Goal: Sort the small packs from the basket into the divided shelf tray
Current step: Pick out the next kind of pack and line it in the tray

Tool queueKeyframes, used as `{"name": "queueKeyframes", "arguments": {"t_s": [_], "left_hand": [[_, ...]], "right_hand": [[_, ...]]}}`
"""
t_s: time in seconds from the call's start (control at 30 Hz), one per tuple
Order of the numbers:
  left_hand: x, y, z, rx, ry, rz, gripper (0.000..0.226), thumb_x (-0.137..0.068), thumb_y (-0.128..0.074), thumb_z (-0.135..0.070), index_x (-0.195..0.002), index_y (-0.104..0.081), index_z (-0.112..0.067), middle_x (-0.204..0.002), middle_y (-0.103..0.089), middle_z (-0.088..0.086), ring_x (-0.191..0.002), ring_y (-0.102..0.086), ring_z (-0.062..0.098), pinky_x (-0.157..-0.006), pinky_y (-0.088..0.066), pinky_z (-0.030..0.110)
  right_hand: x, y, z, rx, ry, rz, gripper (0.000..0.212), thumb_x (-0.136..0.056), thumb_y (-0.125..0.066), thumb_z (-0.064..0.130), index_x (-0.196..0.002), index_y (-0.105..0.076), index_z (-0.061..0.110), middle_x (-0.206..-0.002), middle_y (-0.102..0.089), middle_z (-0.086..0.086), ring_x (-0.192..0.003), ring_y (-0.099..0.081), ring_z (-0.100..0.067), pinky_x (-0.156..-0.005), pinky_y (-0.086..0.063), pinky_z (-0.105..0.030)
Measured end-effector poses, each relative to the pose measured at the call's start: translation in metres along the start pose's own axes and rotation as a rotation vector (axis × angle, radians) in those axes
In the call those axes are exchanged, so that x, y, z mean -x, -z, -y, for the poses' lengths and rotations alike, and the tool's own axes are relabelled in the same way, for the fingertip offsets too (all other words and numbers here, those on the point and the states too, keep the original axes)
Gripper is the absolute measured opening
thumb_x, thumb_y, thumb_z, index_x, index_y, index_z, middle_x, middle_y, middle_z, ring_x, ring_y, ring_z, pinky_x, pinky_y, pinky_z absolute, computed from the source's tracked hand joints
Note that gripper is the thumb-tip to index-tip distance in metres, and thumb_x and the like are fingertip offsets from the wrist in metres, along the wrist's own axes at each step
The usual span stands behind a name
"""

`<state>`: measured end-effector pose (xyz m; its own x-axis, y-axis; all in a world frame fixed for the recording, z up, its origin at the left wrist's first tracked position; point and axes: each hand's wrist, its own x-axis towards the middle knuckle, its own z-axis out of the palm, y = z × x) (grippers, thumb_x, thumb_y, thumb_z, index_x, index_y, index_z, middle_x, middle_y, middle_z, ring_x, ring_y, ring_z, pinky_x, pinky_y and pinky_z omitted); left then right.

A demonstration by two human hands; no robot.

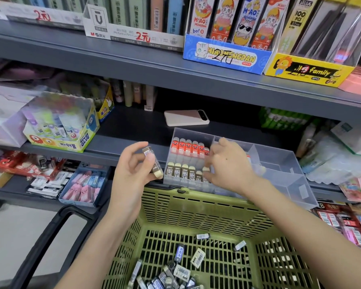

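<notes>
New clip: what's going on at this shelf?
A person is filling a clear divided tray on the shelf. The left hand holds a brown pack ready. The right hand pinches the end pack of the tray's front brown row, with a red row standing behind it. More loose packs lie in the green basket below.

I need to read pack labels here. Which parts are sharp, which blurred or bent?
Head view: sharpest on the brown packs in the tray and the cat box above; glue box and green packs at the sides smear; right hand slightly blurred; shelf edges bow.
</notes>
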<state>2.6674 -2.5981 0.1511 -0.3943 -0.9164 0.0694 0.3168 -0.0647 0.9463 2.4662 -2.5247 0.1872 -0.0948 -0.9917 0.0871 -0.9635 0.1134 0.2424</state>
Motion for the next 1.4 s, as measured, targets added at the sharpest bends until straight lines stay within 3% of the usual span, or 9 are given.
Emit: {"name": "queueKeyframes", "arguments": {"t_s": [0.2,0.4,0.53,0.67,0.83,0.9,1.07,1.23,1.4], "left_hand": [[0.003,-0.001,0.001,-0.064,-0.009,0.048,0.031,-0.072,-0.070,-0.037,-0.103,-0.068,-0.042,-0.086,-0.069,-0.012,-0.086,-0.065,0.002,-0.074,-0.053,0.020],[0.004,-0.006,-0.002,-0.098,-0.036,0.108,0.035,-0.071,-0.080,-0.026,-0.104,-0.067,-0.032,-0.095,-0.072,-0.004,-0.091,-0.067,0.011,-0.078,-0.051,0.018],[0.008,-0.008,-0.006,-0.092,-0.029,0.177,0.019,-0.072,-0.074,-0.036,-0.090,-0.074,-0.033,-0.095,-0.074,-0.002,-0.089,-0.069,0.011,-0.075,-0.051,0.018],[0.007,-0.008,-0.007,-0.022,0.053,0.184,0.020,-0.078,-0.063,-0.036,-0.089,-0.077,-0.029,-0.091,-0.074,0.000,-0.082,-0.066,0.012,-0.073,-0.052,0.024],[0.007,-0.008,-0.005,0.083,0.048,0.227,0.019,-0.070,-0.078,-0.021,-0.088,-0.075,-0.025,-0.088,-0.072,0.003,-0.078,-0.068,0.015,-0.072,-0.053,0.021],[0.007,-0.008,-0.004,0.023,0.004,0.189,0.018,-0.070,-0.079,-0.016,-0.084,-0.074,-0.026,-0.088,-0.073,0.004,-0.079,-0.069,0.017,-0.072,-0.054,0.022],[0.010,-0.011,-0.004,-0.110,-0.092,0.196,0.010,-0.068,-0.073,-0.031,-0.077,-0.076,-0.028,-0.076,-0.073,0.000,-0.062,-0.063,0.008,-0.062,-0.051,0.017],[0.013,-0.015,-0.004,-0.146,-0.115,0.208,0.009,-0.069,-0.074,-0.032,-0.076,-0.074,-0.028,-0.075,-0.072,-0.001,-0.060,-0.063,0.007,-0.058,-0.050,0.016],[0.012,-0.011,0.000,-0.585,-0.312,0.197,0.019,-0.084,-0.057,-0.042,-0.090,-0.068,-0.028,-0.093,-0.065,-0.015,-0.093,-0.061,0.006,-0.084,-0.045,0.018]], "right_hand": [[-0.008,0.009,0.007,0.031,-0.048,0.030,0.026,-0.083,-0.056,0.040,-0.102,-0.070,0.029,-0.099,-0.056,0.002,-0.098,-0.042,-0.021,-0.076,-0.025,-0.030],[-0.001,0.040,0.033,-1.183,-0.163,-0.011,0.019,-0.085,-0.066,0.029,-0.102,-0.069,0.021,-0.088,-0.070,0.006,-0.079,-0.061,-0.004,-0.074,-0.045,-0.015],[-0.001,0.048,0.043,-1.284,-0.112,0.089,0.025,-0.083,-0.069,0.020,-0.107,-0.065,0.014,-0.080,-0.066,-0.001,-0.071,-0.057,-0.006,-0.074,-0.047,-0.019],[0.003,0.051,0.036,-1.325,-0.093,0.071,0.010,-0.081,-0.071,0.012,-0.082,-0.062,0.016,-0.074,-0.060,0.004,-0.067,-0.052,-0.005,-0.069,-0.046,-0.021],[0.013,0.045,0.038,-1.594,-0.258,0.041,0.016,-0.086,-0.058,-0.004,-0.080,-0.049,0.008,-0.064,-0.061,-0.006,-0.054,-0.054,-0.019,-0.058,-0.048,-0.028],[0.018,0.045,0.042,-1.546,-0.259,0.038,0.019,-0.084,-0.057,-0.006,-0.083,-0.051,0.012,-0.067,-0.060,-0.011,-0.057,-0.052,-0.021,-0.059,-0.047,-0.034],[0.024,0.047,0.045,-0.705,0.000,-0.029,0.009,-0.078,-0.067,0.031,-0.084,-0.066,0.024,-0.079,-0.059,0.012,-0.079,-0.049,-0.009,-0.074,-0.036,-0.027],[0.025,0.046,0.049,-0.932,-0.082,0.094,0.016,-0.075,-0.075,0.031,-0.069,-0.063,0.021,-0.065,-0.057,0.011,-0.059,-0.050,0.003,-0.059,-0.039,-0.019],[0.015,0.041,0.016,-1.261,-0.325,-0.024,0.020,-0.077,-0.075,0.012,-0.089,-0.059,0.016,-0.057,-0.061,0.005,-0.046,-0.055,-0.006,-0.049,-0.046,-0.025]]}}
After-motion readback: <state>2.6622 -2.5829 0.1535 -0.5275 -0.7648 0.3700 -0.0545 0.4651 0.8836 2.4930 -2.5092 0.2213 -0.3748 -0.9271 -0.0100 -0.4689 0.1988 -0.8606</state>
